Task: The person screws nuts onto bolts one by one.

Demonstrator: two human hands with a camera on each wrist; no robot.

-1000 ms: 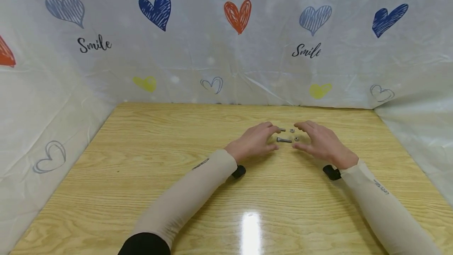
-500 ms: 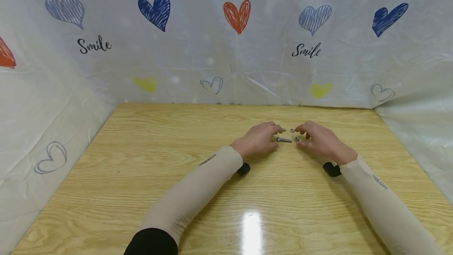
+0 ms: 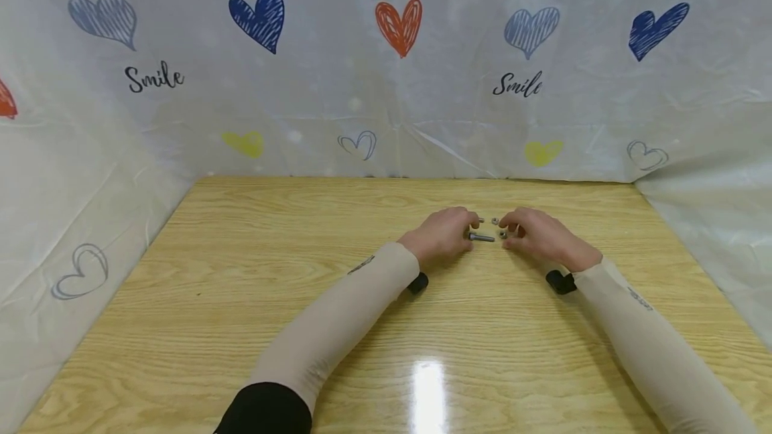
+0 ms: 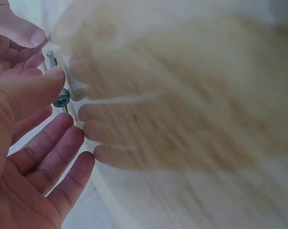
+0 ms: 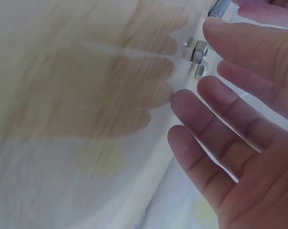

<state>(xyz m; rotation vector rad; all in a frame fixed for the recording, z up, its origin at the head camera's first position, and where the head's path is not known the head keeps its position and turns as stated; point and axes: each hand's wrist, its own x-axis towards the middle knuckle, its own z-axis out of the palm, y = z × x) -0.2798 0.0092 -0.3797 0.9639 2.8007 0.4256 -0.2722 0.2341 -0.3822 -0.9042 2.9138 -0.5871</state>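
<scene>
The near bolt (image 3: 482, 238) lies on the surface (image 3: 301, 327) just right of the left hand (image 3: 443, 233), its head beside the thumb and its shank pointing right; whether the thumb touches it cannot be told. On its far side lies the far bolt (image 3: 481, 220), partly covered by the same hand's fingers. Right of the bolts sit the far nut (image 3: 495, 221) and the near nut (image 3: 503, 234), both just left of the right hand (image 3: 545, 236), close to its fingertips.

The left wrist view shows a dark recess in the near bolt's head, and the right wrist view shows the flat facets of the nuts; both are too small to make out from the head.

Each hand is relaxed, with fingers parted and loosely extended, thumb on the near side. The forearms, in beige sleeves (image 3: 338, 313), slant inward from the near side, the hands facing each other across the hardware.
</scene>
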